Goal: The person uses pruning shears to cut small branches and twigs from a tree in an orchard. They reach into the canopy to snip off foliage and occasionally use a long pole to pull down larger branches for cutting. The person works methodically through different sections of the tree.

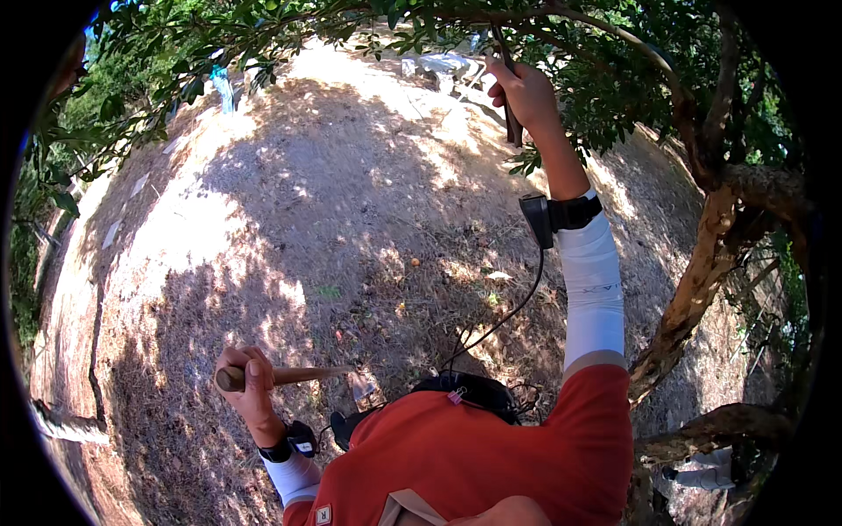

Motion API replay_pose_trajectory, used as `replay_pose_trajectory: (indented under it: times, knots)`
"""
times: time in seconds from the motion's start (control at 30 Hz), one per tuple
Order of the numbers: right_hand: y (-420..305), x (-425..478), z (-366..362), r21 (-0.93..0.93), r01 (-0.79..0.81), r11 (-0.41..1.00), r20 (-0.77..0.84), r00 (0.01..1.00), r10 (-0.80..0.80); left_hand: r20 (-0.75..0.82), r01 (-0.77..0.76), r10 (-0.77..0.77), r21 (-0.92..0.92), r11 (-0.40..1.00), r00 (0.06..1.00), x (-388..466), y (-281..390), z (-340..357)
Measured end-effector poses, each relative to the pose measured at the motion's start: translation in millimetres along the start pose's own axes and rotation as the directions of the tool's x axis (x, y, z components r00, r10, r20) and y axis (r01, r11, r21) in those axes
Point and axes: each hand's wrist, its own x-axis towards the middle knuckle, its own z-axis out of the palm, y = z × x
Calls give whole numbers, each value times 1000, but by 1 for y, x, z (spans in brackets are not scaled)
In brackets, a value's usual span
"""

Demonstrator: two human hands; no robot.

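Observation:
My left hand [247, 381] is closed around the upper end of a wooden tool handle [302, 375], held low at my left side. The shaft runs down toward the ground, where a greyish blade-like piece [362, 386] shows near its far end; I cannot tell the tool's exact kind. My right hand [526, 98] is raised high and grips a dark, narrow hand tool [512, 128]. Its upper part reaches among the leaves of a tree branch [454, 13], so its tip is hidden.
A tree trunk [684, 309] forks close on my right, with a lower limb [717, 427] beside me. Dry, littered ground [296, 177] slopes ahead. Pale stone-like furniture [447, 66] and a distant person [223, 89] are farther off. A cable [506, 319] hangs from my right wrist.

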Motion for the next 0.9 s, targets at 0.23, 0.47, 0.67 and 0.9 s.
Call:
replay_pose_trajectory:
  times: [0.23,0.47,0.67,0.9]
  knots:
    - [8,4,-17,-59,5,998,65,998,-1,9,-1,1,-31,1000,1000,6,-2,5]
    - [12,13,-39,-212,61,975,151,988,-29,15,-13,13,-17,1000,1000,8,-5,9]
    - [12,21,-43,3,65,998,243,968,-64,37,-8,8,-13,1000,999,8,-4,10]
    - [44,42,-44,153,147,977,300,935,-187,11,-21,21,-7,1000,1000,2,-3,8]
